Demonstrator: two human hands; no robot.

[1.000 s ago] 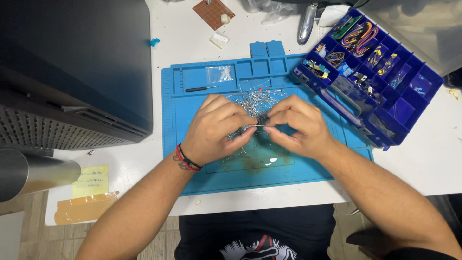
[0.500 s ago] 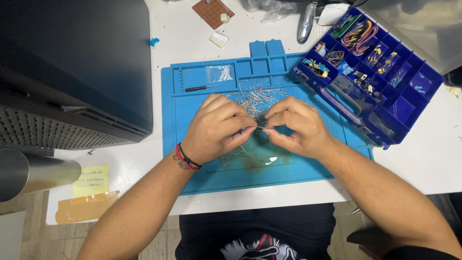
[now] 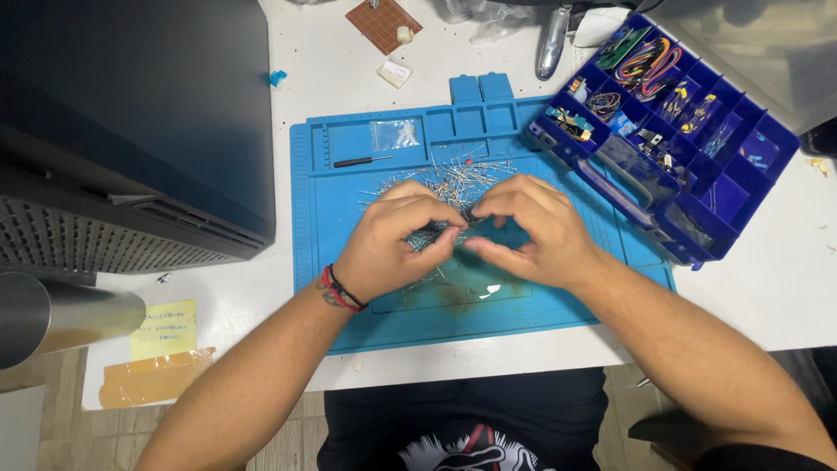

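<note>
Little has shifted since the earlier frame — both hands stay together mid-mat. Left hand [image 3: 388,240] and right hand [image 3: 532,228] pinch thin wire-legged components [image 3: 445,234] over the blue silicone work mat [image 3: 349,253], near its far edge — scattered metal-legged parts [image 3: 453,174] beyond.

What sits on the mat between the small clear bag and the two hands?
In the head view, a thin black screwdriver lies just below the clear bag; nearer the left hand and right hand is the pile of loose wire-leaded components.
</note>
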